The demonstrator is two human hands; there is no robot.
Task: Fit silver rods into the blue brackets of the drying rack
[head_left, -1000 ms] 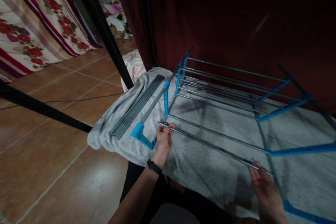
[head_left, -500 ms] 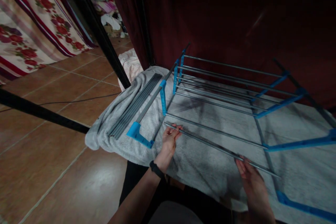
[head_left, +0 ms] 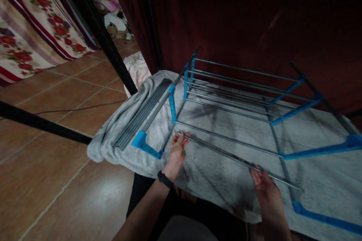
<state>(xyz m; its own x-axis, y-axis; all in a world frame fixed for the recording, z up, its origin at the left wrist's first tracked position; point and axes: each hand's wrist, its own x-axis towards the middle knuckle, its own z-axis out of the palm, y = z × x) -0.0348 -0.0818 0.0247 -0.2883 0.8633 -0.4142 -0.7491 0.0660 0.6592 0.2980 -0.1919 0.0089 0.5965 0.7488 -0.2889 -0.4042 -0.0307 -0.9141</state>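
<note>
A thin grey metal rod point(head_left: 220, 151) lies across both my hands, slanting down to the right. My left hand point(head_left: 177, 150) pinches it close to its left end. Farther right along the same rod, the fingers of my right hand point(head_left: 264, 188) are closed on it, with the right end sticking out beyond. The rod is just in front of a partly built rack of grey tubes with blue plastic brackets point(head_left: 172, 104). Its nearest fitted crossbar point(head_left: 229, 138) runs roughly parallel to the held rod. Neither rod end touches a blue bracket.
Several loose grey rods point(head_left: 143, 116) lie side by side left of the rack on a grey blanket point(head_left: 209, 180). Black metal posts point(head_left: 104, 37) stand at the left, above a tiled floor point(head_left: 68, 131). A dark red curtain point(head_left: 226, 22) hangs behind.
The held rod has shifted slightly right relative to the rack. My left hand is a little nearer the rod's left end. The whole view has turned slightly.
</note>
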